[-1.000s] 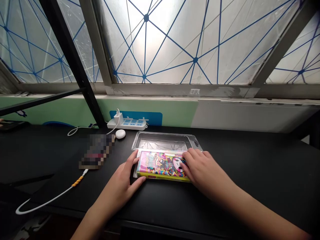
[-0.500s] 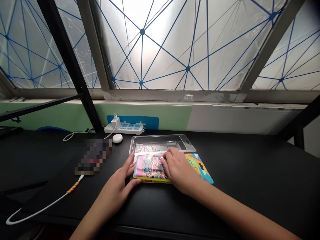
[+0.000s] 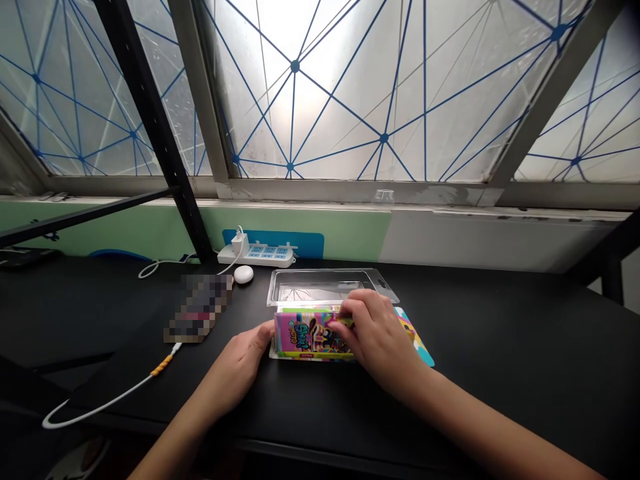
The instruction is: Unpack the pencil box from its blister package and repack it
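Note:
A flat, colourful box (image 3: 313,337) with a cartoon print stands tilted up, its pink face towards me. My right hand (image 3: 376,327) is closed on its upper edge, thumb on the front, and covers its right part. At the left end, my left hand (image 3: 245,357) grips the box's side with the thumb at the edge; its other fingers are mostly hidden. Under and to the right of the box shows a bright printed backing card (image 3: 417,341). Just behind lies a clear plastic blister shell (image 3: 385,288) with a hang hole.
To the left lies a blurred-out phone-like device (image 3: 200,310) with a white cable (image 3: 115,400). A round white case (image 3: 243,275) and a power strip (image 3: 257,253) sit towards the wall. A black metal post (image 3: 155,127) rises at the left of the black table (image 3: 490,360).
The box has gone from lying nearly flat to tilted up, with its printed face turned towards me. My right hand has risen slightly with its edge. The whole view has shifted a little.

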The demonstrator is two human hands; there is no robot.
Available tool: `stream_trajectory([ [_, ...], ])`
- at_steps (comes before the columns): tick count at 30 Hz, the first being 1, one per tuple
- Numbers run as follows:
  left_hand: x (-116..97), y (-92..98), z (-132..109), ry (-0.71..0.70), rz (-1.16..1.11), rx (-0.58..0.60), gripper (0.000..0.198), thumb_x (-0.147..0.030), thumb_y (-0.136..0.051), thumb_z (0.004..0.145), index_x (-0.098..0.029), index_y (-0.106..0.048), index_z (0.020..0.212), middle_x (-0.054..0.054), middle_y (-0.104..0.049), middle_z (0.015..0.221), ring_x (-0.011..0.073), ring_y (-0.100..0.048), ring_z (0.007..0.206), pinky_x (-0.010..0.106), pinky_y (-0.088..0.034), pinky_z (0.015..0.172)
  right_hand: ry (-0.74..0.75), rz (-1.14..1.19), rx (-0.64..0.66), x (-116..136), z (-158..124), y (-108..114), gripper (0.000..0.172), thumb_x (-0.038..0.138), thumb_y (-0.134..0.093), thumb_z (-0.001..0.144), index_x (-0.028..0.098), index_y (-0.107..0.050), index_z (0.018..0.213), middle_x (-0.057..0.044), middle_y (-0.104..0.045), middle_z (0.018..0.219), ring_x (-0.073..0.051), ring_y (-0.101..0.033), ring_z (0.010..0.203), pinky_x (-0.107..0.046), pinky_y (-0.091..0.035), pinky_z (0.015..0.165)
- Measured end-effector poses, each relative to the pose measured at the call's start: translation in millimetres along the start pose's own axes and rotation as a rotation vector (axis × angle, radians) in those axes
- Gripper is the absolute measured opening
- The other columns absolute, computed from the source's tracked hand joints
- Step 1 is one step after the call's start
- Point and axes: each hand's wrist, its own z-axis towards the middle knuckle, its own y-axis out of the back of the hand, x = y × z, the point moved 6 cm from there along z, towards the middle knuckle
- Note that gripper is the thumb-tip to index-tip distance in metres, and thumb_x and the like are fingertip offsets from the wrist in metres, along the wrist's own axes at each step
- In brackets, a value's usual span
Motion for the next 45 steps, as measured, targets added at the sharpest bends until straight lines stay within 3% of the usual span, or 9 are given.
stream_trajectory([
  [3,9,6.9,3,0.071,0.006,-0.026,0.06,-0.06,-0.03,0.104,-0.024,-0.065,0.137,0.003,-0.064,0.142,0.0295,-0.054,0.136,0.044,-0.037,0.118,0.156,0.071,0.024,19,-8,30,0.007,0.026,-0.052,0.102,0.021,-0.054,0.097,-0.009,-0.066,0.097,-0.026,-0.062,0.09,-0.041,-0.051,0.079],
  [8,13,9.5,8,0.117,0.195,-0.014,0.056,-0.063,-0.056,0.092,-0.029,-0.063,0.137,0.004,-0.059,0.147,0.0343,-0.054,0.135,0.047,-0.042,0.114,0.067,0.308,0.526,-2,-42,48,0.024,0.048,-0.066,0.093,0.026,-0.061,0.1,-0.011,-0.065,0.127,-0.03,-0.06,0.121,-0.042,-0.056,0.094],
  [10,13,7.0,8,0.103,0.26,0.019,0.058,-0.06,-0.06,0.091,-0.031,-0.059,0.14,0.003,-0.054,0.152,0.0342,-0.052,0.137,0.047,-0.043,0.113,-0.085,0.336,0.659,-33,-65,42,0.056,0.058,-0.074,0.082,0.03,-0.057,0.127,-0.013,-0.046,0.154,-0.037,-0.045,0.141,-0.05,-0.05,0.107],
  [13,16,4.8,7,0.078,0.328,0.027,0.06,-0.058,-0.057,0.092,-0.031,-0.052,0.146,0.005,-0.05,0.155,0.0336,-0.048,0.141,0.048,-0.042,0.114,-0.306,0.39,0.738,-79,-98,24,0.122,0.067,-0.085,0.062,0.038,-0.017,0.16,-0.013,-0.013,0.17,-0.045,-0.023,0.151,-0.061,-0.035,0.116],
  [16,20,4.0,6,0.058,0.354,0.019,0.059,-0.058,-0.047,0.098,-0.032,-0.046,0.151,0.005,-0.05,0.155,0.0328,-0.046,0.142,0.049,-0.04,0.116,-0.451,0.446,0.722,-102,-114,7,0.144,0.065,-0.088,0.057,0.036,0.006,0.162,-0.013,-0.003,0.172,-0.045,-0.015,0.153,-0.062,-0.025,0.12],
  [27,26,6.3,3,-0.033,0.236,-0.012,0.053,-0.057,-0.027,0.105,-0.034,-0.044,0.15,0.001,-0.048,0.157,0.0296,-0.046,0.142,0.047,-0.039,0.116,-0.58,0.704,0.496,-107,-102,3,0.076,0.051,-0.067,0.089,0.032,-0.033,0.154,-0.013,-0.048,0.155,-0.036,-0.048,0.139,-0.052,-0.043,0.112],
  [34,22,0.7,1,-0.124,0.275,0.016,0.064,-0.052,-0.048,0.101,-0.032,-0.024,0.157,0.008,-0.05,0.155,0.0315,-0.048,0.141,0.048,-0.042,0.113,-0.575,0.667,0.466,-108,-102,1,0.091,0.045,-0.082,0.077,0.031,-0.034,0.153,-0.013,-0.052,0.15,-0.036,-0.055,0.132,-0.05,-0.047,0.11],
  [38,9,1.4,-9,-0.233,0.251,-0.087,0.068,-0.042,-0.058,0.098,-0.036,-0.022,0.156,0.007,-0.051,0.154,0.0293,-0.05,0.141,0.044,-0.045,0.112,-0.596,0.733,0.374,-114,-99,6,0.088,0.042,-0.087,0.072,0.032,-0.043,0.148,-0.012,-0.053,0.15,-0.037,-0.056,0.131,-0.053,-0.05,0.108],
  [45,-30,16.1,34,-0.284,0.243,-0.349,0.073,-0.044,-0.064,0.093,-0.03,-0.026,0.154,0.013,-0.043,0.157,0.0323,-0.044,0.144,0.05,-0.043,0.113,-0.489,0.844,0.327,-145,-28,2,0.083,0.04,-0.087,0.072,0.032,-0.047,0.144,-0.011,-0.053,0.15,-0.036,-0.053,0.134,-0.051,-0.049,0.11],
])
